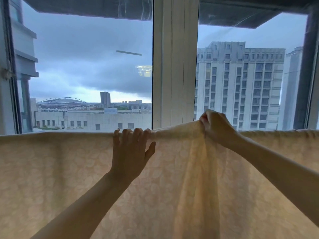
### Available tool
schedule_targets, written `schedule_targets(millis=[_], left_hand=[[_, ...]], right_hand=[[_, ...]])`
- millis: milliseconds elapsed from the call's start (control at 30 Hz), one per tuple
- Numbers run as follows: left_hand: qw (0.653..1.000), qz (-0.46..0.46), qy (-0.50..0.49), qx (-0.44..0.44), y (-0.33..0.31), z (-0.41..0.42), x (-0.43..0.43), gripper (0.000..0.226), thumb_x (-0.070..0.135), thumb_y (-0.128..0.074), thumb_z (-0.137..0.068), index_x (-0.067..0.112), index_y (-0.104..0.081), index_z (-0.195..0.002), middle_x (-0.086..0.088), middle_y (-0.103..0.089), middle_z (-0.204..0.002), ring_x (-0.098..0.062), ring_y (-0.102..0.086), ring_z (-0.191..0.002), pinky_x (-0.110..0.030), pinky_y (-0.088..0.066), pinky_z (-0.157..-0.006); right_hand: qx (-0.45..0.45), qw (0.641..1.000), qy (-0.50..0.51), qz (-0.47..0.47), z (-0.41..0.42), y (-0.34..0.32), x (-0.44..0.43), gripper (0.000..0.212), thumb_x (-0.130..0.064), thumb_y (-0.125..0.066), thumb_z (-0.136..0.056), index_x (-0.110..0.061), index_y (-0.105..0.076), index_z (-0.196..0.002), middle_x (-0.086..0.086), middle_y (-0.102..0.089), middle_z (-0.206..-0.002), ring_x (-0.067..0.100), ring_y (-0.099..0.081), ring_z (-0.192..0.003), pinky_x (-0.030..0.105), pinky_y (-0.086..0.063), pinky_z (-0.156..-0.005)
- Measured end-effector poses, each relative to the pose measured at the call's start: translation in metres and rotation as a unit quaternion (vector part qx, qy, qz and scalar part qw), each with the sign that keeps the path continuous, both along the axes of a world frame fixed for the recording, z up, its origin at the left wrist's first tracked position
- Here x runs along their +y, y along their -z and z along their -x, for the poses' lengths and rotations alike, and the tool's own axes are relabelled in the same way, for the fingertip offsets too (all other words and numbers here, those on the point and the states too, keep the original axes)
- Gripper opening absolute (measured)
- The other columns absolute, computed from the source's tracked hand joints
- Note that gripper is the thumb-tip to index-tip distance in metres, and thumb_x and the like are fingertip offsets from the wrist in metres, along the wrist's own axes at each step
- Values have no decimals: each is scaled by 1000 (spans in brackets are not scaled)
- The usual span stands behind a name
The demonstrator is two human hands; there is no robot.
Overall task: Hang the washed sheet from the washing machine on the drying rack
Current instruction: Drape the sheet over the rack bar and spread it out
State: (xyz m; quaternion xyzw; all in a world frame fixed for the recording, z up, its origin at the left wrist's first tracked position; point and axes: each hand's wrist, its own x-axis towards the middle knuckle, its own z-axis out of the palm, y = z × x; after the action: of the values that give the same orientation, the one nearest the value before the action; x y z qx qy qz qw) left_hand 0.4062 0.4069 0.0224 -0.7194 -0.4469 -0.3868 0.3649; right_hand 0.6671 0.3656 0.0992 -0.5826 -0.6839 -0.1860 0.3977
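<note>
A pale cream sheet point(60, 169) with a faint round pattern hangs across the whole width of the view, folded over a horizontal line at its top edge; the rack bar itself is hidden under the cloth. My left hand point(131, 149) lies flat against the sheet, its fingertips hooked over the top fold. To its right, my right hand point(214, 126) grips a bunched fold of the sheet and lifts it a little above the line, so creases fan down from it.
Right behind the sheet stands a large window with a white centre post point(176, 66). A dark window frame point(12, 66) runs down the left side. Outside are grey clouds and tall buildings point(240, 83).
</note>
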Motion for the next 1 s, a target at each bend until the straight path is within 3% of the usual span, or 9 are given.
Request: schedule_targets(millis=[367, 533, 667, 767, 867, 1000], left_hand=[[996, -22, 70, 51, 0, -61, -7, 55, 57, -31, -93, 18, -48, -128, -7, -58, -111, -28, -55, -94, -48, -42, -88], [994, -41, 85, 57, -3, -83, -6, 56, 61, -30, -89, 21, -49, -122, -4, -59, -103, -26, -55, -86, -45, -42, -81], [995, -37, 81, 47, -4, -90, -7, 56, 63, -29, -88, 22, -52, -119, -1, -60, -101, -26, -56, -86, -46, -42, -81], [995, -40, 80, 42, -4, -90, -6, 54, 62, -31, -87, 23, -51, -118, -1, -60, -99, -26, -56, -87, -46, -41, -82], [995, -39, 80, 37, -3, -90, -5, 53, 62, -32, -87, 23, -52, -118, -2, -60, -98, -27, -56, -87, -47, -40, -83], [996, -31, 75, 34, -4, -94, -5, 49, 60, -33, -89, 22, -51, -115, -1, -59, -96, -27, -55, -85, -46, -40, -83]], right_hand=[[11, 999, 14, 29, -16, 7, 4, 13, -18, -55, -96, -10, -65, -95, 3, -68, -93, 14, -62, -84, 32, -52, -84], [5, 999, 7, 34, -19, 6, 1, 10, -16, -58, -93, -10, -65, -95, -1, -66, -89, 11, -62, -82, 23, -49, -78], [9, 1000, -3, 20, -25, 6, -8, 6, -16, -62, -91, -13, -67, -92, -5, -66, -82, -5, -56, -71, 6, -39, -60], [-3, 1000, -17, 2, -29, 10, -23, 8, -14, -60, -92, -11, -68, -92, -5, -68, -84, -3, -59, -73, 2, -42, -62], [-63, 998, -5, -24, -37, 17, -35, 12, -15, -57, -92, -13, -67, -98, -4, -69, -92, 7, -61, -83, 12, -44, -73], [-115, 992, -9, -54, -45, 27, -41, 14, -21, -55, -94, -21, -63, -106, -6, -68, -95, 8, -59, -87, 25, -51, -78]])
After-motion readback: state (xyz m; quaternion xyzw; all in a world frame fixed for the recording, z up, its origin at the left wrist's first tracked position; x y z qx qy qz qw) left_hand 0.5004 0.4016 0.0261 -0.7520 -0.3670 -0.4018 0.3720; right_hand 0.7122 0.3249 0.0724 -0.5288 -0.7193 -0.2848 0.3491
